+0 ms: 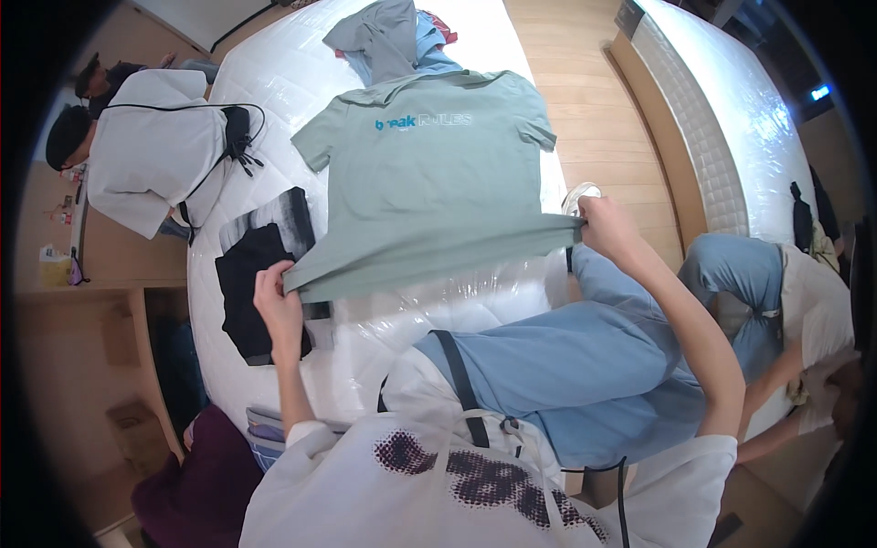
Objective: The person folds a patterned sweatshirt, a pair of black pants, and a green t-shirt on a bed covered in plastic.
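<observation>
A pale green T-shirt (438, 173) lies front side up on a plastic-wrapped mattress (402, 342), its collar away from me. Its lower hem is lifted and stretched taut between my hands. At the hem's left corner, my left hand (279, 306) pinches the cloth. My right hand (610, 226) grips the right corner, out past the mattress edge. Next to my left hand lie a folded black garment (251, 297) and, partly beneath it, a grey-and-black patterned one (274, 224).
A heap of grey, blue and red clothes (384, 36) lies at the far end. Another wrapped mattress (731, 100) stands right, across a wooden floor strip (571, 82). People sit at left and right. A wooden shelf unit (100, 365) and dark purple cloth (206, 475) are at lower left.
</observation>
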A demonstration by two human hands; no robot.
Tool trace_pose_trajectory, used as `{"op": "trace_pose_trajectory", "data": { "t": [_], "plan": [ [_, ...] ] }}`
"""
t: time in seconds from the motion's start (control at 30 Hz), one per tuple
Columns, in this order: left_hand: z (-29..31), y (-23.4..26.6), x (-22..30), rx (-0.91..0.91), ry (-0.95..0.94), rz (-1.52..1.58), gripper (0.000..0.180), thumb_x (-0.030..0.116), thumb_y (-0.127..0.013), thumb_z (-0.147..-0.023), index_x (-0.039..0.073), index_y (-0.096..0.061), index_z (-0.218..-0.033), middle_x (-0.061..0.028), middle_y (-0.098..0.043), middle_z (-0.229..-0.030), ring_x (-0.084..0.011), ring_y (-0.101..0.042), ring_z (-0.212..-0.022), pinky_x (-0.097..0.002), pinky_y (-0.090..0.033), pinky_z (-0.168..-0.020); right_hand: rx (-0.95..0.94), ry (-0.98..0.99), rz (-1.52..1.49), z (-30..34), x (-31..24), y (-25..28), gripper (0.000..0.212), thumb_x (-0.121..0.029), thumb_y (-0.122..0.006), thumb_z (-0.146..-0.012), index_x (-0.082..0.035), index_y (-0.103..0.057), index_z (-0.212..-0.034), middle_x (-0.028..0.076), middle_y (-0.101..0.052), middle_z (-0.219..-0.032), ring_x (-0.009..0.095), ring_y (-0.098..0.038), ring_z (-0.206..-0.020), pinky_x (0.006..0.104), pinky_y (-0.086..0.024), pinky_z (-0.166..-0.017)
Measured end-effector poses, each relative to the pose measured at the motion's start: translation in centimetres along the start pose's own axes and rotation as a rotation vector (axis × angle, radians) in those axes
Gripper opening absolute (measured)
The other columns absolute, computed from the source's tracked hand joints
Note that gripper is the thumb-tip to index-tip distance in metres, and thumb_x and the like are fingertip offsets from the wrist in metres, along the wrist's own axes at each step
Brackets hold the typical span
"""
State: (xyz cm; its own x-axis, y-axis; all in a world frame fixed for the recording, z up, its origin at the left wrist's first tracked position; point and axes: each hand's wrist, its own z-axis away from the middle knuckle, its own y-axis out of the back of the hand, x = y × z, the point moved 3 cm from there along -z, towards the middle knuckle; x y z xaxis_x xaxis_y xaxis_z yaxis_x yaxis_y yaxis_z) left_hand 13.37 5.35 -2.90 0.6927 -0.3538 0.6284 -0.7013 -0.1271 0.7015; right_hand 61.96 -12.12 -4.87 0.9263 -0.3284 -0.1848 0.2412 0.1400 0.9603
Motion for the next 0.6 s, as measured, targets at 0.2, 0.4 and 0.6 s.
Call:
{"op": "trace_pose_trajectory", "data": {
  "t": [0.2, 0.4, 0.6],
  "plan": [
    [3.0, 3.3, -0.5, -0.057, -0.282, -0.192, 0.051, -0.019, -0.053, -0.061, 0.007, -0.070, -0.102, -0.0102, -0.048, -0.091, -0.0224, -0.052, -0.071, -0.0285, -0.046, -0.067, 0.083, 0.233, 0.001, 6.1, -5.3, 2.2, 0.029, 0.002, -0.061, -0.067, -0.006, -0.064, -0.095, 0.015, -0.062, -0.082, 0.036, -0.062, -0.080, 0.0462, -0.051, -0.070],
    [10.2, -4.7, -6.8, -0.318, -0.538, -0.359, 0.057, -0.010, -0.057, -0.069, 0.009, -0.062, -0.123, -0.0194, -0.050, -0.128, -0.0348, -0.049, -0.119, -0.0415, -0.040, -0.100, -0.373, 0.421, 0.130, 4.5, -4.9, -8.3, 0.028, -0.008, -0.063, -0.074, -0.010, -0.068, -0.100, 0.014, -0.066, -0.095, 0.031, -0.066, -0.091, 0.0428, -0.053, -0.073],
    [12.9, -7.8, -5.6, -0.496, -0.422, -0.470, 0.065, -0.010, -0.050, -0.072, -0.004, -0.041, -0.136, -0.0219, -0.041, -0.141, -0.0402, -0.034, -0.134, -0.0479, -0.025, -0.113, -0.954, 0.245, 0.079, 3.9, -3.9, -9.3, 0.030, -0.014, -0.063, -0.076, -0.006, -0.070, -0.105, 0.018, -0.068, -0.102, 0.032, -0.066, -0.096, 0.0416, -0.053, -0.077]
  ]
}}
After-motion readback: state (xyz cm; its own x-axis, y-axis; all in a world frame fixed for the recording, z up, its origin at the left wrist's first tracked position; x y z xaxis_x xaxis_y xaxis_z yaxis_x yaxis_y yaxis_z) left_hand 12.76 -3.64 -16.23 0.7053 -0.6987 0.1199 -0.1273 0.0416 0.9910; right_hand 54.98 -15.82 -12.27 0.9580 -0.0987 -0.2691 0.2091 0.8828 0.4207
